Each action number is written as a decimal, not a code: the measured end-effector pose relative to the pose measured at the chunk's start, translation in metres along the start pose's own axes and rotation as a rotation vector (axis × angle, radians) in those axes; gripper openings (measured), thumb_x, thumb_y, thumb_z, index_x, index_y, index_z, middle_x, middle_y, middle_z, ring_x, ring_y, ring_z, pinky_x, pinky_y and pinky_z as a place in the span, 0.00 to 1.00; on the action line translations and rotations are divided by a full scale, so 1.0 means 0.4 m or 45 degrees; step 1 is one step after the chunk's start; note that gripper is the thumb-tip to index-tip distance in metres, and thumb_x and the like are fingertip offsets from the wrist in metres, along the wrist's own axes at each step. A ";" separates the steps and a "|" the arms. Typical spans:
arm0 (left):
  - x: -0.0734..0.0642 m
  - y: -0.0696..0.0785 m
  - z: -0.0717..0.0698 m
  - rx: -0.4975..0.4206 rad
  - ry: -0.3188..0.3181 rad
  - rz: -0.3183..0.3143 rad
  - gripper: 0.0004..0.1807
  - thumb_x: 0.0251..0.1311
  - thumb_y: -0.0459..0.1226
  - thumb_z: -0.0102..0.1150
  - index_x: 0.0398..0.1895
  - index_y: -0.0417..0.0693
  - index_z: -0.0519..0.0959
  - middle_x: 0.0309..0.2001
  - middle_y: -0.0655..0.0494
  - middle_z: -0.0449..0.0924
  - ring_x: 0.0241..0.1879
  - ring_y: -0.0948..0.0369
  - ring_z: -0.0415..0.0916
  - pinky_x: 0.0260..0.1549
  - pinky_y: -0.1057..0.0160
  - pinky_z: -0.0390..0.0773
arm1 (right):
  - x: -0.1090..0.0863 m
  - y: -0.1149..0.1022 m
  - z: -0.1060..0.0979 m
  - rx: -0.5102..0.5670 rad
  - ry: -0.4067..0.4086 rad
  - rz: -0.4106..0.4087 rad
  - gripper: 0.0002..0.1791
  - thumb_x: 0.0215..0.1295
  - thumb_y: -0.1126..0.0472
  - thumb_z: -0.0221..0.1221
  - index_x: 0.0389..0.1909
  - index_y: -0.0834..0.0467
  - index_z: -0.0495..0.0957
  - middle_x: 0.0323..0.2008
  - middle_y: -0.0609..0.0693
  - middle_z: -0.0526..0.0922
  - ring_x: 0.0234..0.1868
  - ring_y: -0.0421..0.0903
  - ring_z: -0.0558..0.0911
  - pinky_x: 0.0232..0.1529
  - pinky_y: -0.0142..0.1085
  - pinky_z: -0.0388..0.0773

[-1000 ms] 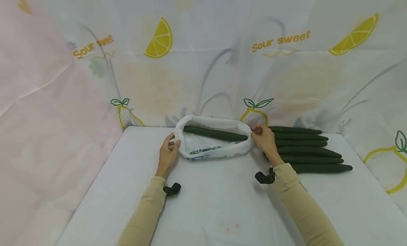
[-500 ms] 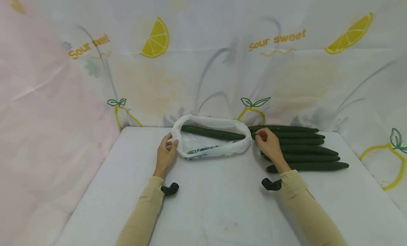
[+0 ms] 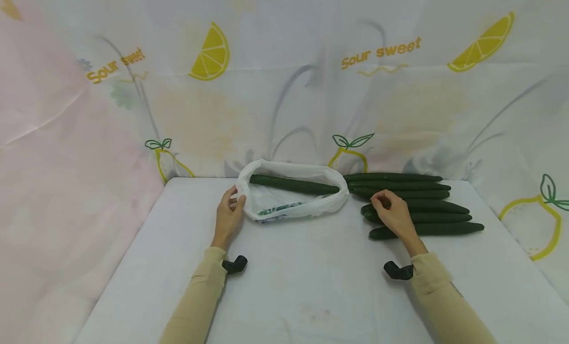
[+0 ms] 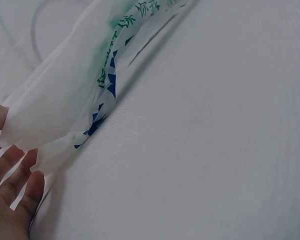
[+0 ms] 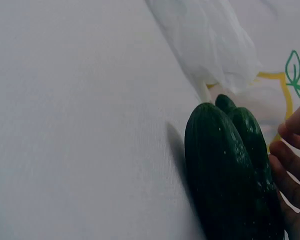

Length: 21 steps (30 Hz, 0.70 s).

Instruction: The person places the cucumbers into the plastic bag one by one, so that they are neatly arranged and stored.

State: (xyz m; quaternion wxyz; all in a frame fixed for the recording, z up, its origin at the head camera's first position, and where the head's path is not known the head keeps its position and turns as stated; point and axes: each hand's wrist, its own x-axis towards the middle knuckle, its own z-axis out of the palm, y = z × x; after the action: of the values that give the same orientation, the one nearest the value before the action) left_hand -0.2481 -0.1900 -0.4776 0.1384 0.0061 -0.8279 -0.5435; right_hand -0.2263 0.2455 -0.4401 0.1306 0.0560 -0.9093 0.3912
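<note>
A white plastic bag [image 3: 322, 206] lies at the back of the table, its mouth spread wide, with one long cucumber [image 3: 293, 184] inside. My left hand [image 3: 227, 219] is at the bag's left rim, fingers loosely bent against the plastic; blue and green print shows on the bag wall [image 4: 55, 85] in the left wrist view. To the bag's right lie several cucumbers [image 3: 444, 229] side by side. Over their left ends is my right hand [image 3: 394, 214], fingers loosely curled with nothing between them. In the right wrist view its fingertips come close beside a cucumber [image 5: 220, 170].
A white cloth [image 3: 302, 285] covers the table. Behind it hangs a curtain [image 3: 266, 112] printed with lemons. Black wrist cameras, one of them the left camera [image 3: 235, 264], are worn at both sleeves.
My right hand has let go of the bag's right rim and moved right and toward me, over the cucumbers. The left hand stays at the bag's left rim. The head view has shifted slightly.
</note>
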 end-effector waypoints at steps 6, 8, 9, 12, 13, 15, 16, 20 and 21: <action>0.000 0.000 0.001 0.005 0.009 0.001 0.30 0.66 0.51 0.50 0.68 0.49 0.63 0.63 0.46 0.67 0.54 0.47 0.74 0.53 0.49 0.74 | -0.021 0.030 -0.031 -0.034 0.037 -0.040 0.12 0.69 0.55 0.54 0.41 0.59 0.78 0.37 0.54 0.81 0.33 0.28 0.71 0.36 0.25 0.68; 0.000 0.002 0.002 0.009 0.014 -0.004 0.30 0.66 0.51 0.50 0.68 0.50 0.63 0.63 0.46 0.68 0.53 0.48 0.73 0.53 0.49 0.74 | -0.028 0.039 -0.045 -0.049 0.047 -0.049 0.12 0.69 0.55 0.53 0.41 0.60 0.78 0.38 0.54 0.81 0.34 0.26 0.70 0.37 0.26 0.68; -0.001 0.004 0.002 0.011 0.014 -0.003 0.30 0.66 0.51 0.50 0.68 0.49 0.63 0.63 0.46 0.67 0.53 0.47 0.73 0.53 0.49 0.74 | -0.032 0.045 -0.052 -0.057 0.052 -0.050 0.12 0.69 0.55 0.53 0.41 0.60 0.78 0.38 0.54 0.81 0.34 0.26 0.70 0.37 0.27 0.68; -0.001 0.005 0.003 0.018 0.023 -0.006 0.29 0.67 0.50 0.50 0.68 0.50 0.63 0.63 0.46 0.68 0.53 0.48 0.74 0.52 0.49 0.74 | -0.047 0.058 -0.072 -0.072 0.065 -0.048 0.12 0.69 0.55 0.53 0.42 0.59 0.79 0.40 0.55 0.81 0.35 0.23 0.68 0.39 0.30 0.68; -0.001 0.005 0.003 0.022 0.024 -0.006 0.29 0.67 0.49 0.51 0.68 0.49 0.63 0.63 0.46 0.68 0.53 0.48 0.73 0.52 0.49 0.74 | -0.053 0.062 -0.078 -0.082 0.072 -0.049 0.12 0.69 0.56 0.53 0.42 0.59 0.79 0.40 0.55 0.81 0.36 0.21 0.67 0.40 0.31 0.68; -0.002 0.006 0.003 0.025 0.024 -0.010 0.29 0.67 0.49 0.51 0.68 0.49 0.63 0.63 0.46 0.68 0.54 0.48 0.73 0.52 0.49 0.74 | -0.066 0.071 -0.089 -0.088 0.085 -0.048 0.11 0.70 0.56 0.53 0.42 0.59 0.79 0.42 0.55 0.80 0.37 0.20 0.66 0.40 0.31 0.68; -0.003 0.007 0.003 0.024 0.024 -0.016 0.29 0.67 0.48 0.51 0.68 0.49 0.63 0.63 0.46 0.68 0.54 0.48 0.73 0.53 0.50 0.74 | -0.072 0.075 -0.094 -0.088 0.093 -0.048 0.11 0.70 0.56 0.53 0.42 0.59 0.79 0.42 0.55 0.80 0.37 0.19 0.66 0.40 0.30 0.67; -0.005 0.009 0.002 0.022 0.017 -0.027 0.28 0.67 0.48 0.51 0.68 0.50 0.63 0.63 0.46 0.68 0.54 0.48 0.73 0.53 0.50 0.74 | -0.092 0.087 -0.113 -0.083 0.140 -0.041 0.12 0.70 0.56 0.52 0.43 0.59 0.79 0.41 0.52 0.80 0.37 0.17 0.66 0.40 0.27 0.66; -0.005 0.009 0.001 0.020 0.015 -0.029 0.28 0.67 0.48 0.51 0.68 0.50 0.63 0.63 0.47 0.68 0.54 0.48 0.73 0.53 0.50 0.73 | -0.096 0.091 -0.118 -0.082 0.153 -0.033 0.12 0.70 0.56 0.52 0.43 0.59 0.79 0.40 0.49 0.80 0.37 0.17 0.66 0.40 0.27 0.66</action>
State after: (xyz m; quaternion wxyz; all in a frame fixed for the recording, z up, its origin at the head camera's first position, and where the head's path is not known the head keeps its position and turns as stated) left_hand -0.2457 -0.1878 -0.4752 0.1371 0.0198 -0.8312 -0.5385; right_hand -0.1879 0.3045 -0.4451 0.1915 0.0398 -0.9112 0.3627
